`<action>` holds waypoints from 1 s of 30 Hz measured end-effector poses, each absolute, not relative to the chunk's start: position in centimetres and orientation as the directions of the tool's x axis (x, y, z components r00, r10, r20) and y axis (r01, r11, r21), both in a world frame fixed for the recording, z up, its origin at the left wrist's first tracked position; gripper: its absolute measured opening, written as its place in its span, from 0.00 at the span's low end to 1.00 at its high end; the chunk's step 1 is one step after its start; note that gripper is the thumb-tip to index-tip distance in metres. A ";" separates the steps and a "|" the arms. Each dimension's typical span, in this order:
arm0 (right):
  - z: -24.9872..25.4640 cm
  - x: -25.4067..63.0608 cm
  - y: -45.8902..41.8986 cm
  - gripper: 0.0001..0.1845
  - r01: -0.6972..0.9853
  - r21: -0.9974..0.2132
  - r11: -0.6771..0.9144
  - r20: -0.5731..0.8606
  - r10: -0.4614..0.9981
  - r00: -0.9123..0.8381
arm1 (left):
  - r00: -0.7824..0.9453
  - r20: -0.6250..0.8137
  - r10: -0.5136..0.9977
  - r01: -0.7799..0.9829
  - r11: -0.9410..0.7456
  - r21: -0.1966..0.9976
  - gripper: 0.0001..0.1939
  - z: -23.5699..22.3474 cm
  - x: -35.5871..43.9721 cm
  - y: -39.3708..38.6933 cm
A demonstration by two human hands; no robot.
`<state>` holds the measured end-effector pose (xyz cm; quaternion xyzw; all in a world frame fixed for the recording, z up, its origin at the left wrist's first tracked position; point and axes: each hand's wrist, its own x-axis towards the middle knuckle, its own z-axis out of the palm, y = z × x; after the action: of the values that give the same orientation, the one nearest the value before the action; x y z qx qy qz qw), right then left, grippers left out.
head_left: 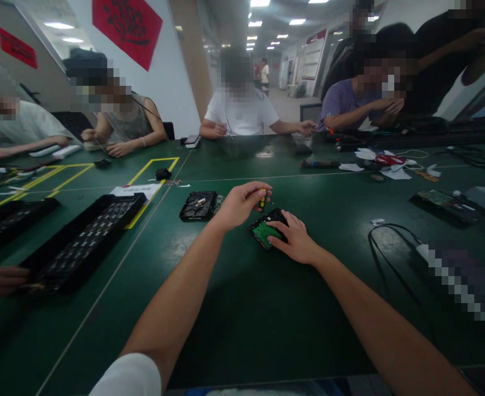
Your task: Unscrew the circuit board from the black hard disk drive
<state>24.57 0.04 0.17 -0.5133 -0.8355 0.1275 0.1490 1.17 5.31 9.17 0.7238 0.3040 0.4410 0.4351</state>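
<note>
Near the middle of the green table lies a black hard drive with a green circuit board on its upper face. My right hand grips it from the right, thumb over the board and fingers at the far edge. Just above its far left corner, my left hand is closed around a screwdriver with a yellow and black handle. The screwdriver's tip cannot be made out. Left of my left hand sits a second black case, with small metal bits beside it.
Long black trays stand at the left, where another person's hand reaches in. A cable and another board-bearing device lie at the right. Several people sit across the table; papers and tools lie at the far right.
</note>
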 end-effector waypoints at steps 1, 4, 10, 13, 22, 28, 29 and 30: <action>0.2 24.6 0.0 0.33 0.820 -0.368 0.439 0.113 0.896 -0.429 | 0.426 0.378 0.822 0.056 -0.441 0.896 0.17 9.1 1.2 5.3; 0.3 24.6 -0.1 0.34 0.820 -0.371 0.435 0.097 0.897 -0.432 | 0.441 0.388 0.809 0.059 -0.458 0.887 0.18 9.2 1.1 5.3; 0.4 24.5 -0.1 0.33 0.820 -0.367 0.439 0.107 0.896 -0.431 | 0.495 0.389 0.777 0.076 -0.484 0.872 0.16 9.6 1.2 4.9; 0.4 24.5 -0.1 0.33 0.824 -0.364 0.435 0.105 0.898 -0.427 | 0.457 0.407 0.791 0.092 -0.497 0.863 0.15 9.6 1.3 4.9; 0.2 24.5 0.1 0.33 0.823 -0.351 0.447 0.121 0.893 -0.434 | 0.364 0.444 0.819 0.082 -0.503 0.861 0.16 8.7 1.5 5.5; 0.5 24.4 0.0 0.33 0.824 -0.356 0.441 0.111 0.895 -0.432 | 0.338 0.458 0.822 0.072 -0.507 0.859 0.15 8.5 1.8 5.6; 0.5 24.4 0.0 0.33 0.825 -0.357 0.439 0.108 0.896 -0.430 | 0.340 0.455 0.823 0.073 -0.506 0.859 0.15 8.5 1.8 5.5; 0.5 24.4 0.0 0.33 0.825 -0.358 0.437 0.106 0.897 -0.430 | 0.345 0.453 0.822 0.074 -0.505 0.860 0.15 8.6 1.8 5.5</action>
<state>24.43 -0.04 0.48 -0.5149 -0.8359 0.1268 0.1416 1.80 5.51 8.57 0.7218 0.3105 0.4809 0.3889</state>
